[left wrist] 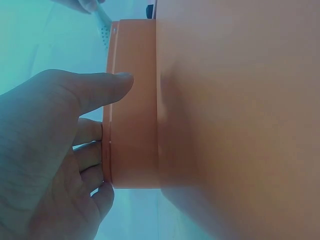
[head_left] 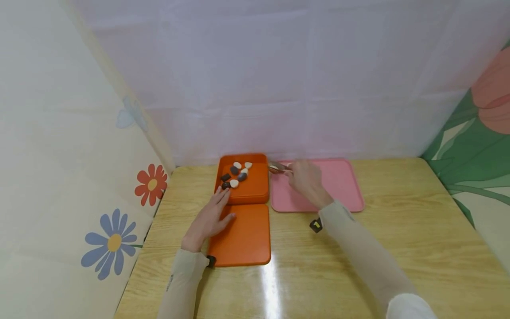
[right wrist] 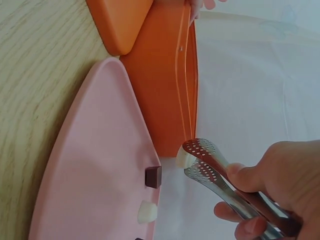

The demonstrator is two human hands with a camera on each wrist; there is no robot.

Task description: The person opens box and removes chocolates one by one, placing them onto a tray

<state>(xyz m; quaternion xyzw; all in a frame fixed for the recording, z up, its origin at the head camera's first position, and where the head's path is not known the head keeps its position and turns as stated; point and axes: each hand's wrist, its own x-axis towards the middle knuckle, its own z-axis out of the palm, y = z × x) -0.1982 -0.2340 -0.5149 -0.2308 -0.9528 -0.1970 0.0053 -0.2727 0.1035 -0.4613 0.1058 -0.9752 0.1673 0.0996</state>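
Observation:
My right hand [head_left: 307, 179] grips metal tongs [right wrist: 225, 184] with perforated tips. Pinched between those tips is a small white piece [right wrist: 183, 158], beside the right wall of an orange box [head_left: 255, 188]. Several white and dark pieces [head_left: 234, 183] lie inside the box. At its front left corner, my left hand [head_left: 205, 223] rests straight fingers on the rim, with the thumb spread away from them. In the left wrist view, that thumb overlaps the box's front wall. Under the tongs is a pink tray [head_left: 338, 188], holding a dark brown piece [right wrist: 153, 177] and a white piece [right wrist: 147, 212].
A flat orange lid [head_left: 243, 241] lies on the wooden table [head_left: 295, 270], directly in front of the box. A pale cloth [head_left: 239, 88] hangs behind the box and tray. To the left stands a wall with painted flowers [head_left: 114, 242].

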